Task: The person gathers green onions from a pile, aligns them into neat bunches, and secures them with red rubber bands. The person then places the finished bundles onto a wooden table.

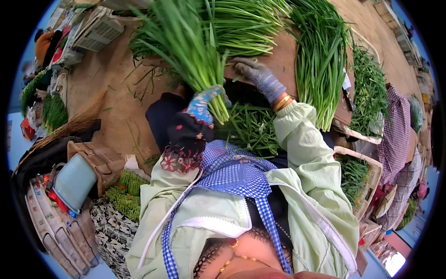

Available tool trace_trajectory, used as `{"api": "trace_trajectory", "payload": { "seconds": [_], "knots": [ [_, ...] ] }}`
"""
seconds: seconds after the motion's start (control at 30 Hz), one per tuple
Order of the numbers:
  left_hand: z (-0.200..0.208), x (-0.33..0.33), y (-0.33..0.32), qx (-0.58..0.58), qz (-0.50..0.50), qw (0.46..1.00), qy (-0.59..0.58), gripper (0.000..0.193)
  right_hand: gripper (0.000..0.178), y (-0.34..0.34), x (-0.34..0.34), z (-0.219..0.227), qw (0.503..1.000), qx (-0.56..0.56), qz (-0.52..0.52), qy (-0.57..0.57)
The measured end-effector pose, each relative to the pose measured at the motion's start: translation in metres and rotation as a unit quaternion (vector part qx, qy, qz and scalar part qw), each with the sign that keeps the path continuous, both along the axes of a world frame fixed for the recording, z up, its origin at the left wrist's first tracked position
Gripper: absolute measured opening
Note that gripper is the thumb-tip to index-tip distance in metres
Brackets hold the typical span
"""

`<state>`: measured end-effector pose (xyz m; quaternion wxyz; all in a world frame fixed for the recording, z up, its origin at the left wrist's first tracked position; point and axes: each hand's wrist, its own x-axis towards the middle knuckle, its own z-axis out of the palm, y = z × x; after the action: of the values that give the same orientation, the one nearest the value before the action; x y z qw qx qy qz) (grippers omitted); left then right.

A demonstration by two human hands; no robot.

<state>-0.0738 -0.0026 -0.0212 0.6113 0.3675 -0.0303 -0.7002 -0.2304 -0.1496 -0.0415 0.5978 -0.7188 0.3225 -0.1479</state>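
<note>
My left hand, in a blue patterned glove and dark floral sleeve cover, is closed around the pale stem ends of a bunch of garlic chives. The green leaves fan up and to the left, partly smeared by motion. My right hand, in a grey knit glove, hangs just right of the bunch with its fingers stretched out and nothing in them. Behind it lies a pile of chives on a brown board. Another long pile of chives covers the board's right side.
A knife rests at the board's right edge. Loose green trimmings lie below my hands. Crates of greens stand at the right. On the left are a straw broom, a light blue basin and a woven basket.
</note>
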Motion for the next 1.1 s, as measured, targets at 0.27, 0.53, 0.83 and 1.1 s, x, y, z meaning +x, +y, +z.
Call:
{"api": "trace_trajectory", "payload": {
  "seconds": [0.27, 0.53, 0.83, 1.1],
  "knots": [
    [-0.056, -0.06, 0.034, 0.08, -0.273, 0.888, -0.36, 0.041, 0.038, 0.071, 0.015, -0.011, 0.879, 0.462, -0.038, -0.113],
    [0.0, 0.01, 0.043, -0.273, 0.019, 0.962, 0.007, 0.074, 0.056, 0.105, 0.016, 0.02, 0.979, 0.057, 0.194, 0.024],
    [0.071, 0.04, -0.093, -0.524, -0.138, 0.82, -0.183, 0.047, 0.055, 0.043, -0.003, 0.106, 0.941, -0.276, -0.041, -0.192],
    [0.02, 0.026, -0.203, -0.107, -0.149, 0.583, -0.791, 0.035, 0.093, -0.033, -0.055, 0.13, 0.95, -0.284, -0.127, -0.004]
  ]
}}
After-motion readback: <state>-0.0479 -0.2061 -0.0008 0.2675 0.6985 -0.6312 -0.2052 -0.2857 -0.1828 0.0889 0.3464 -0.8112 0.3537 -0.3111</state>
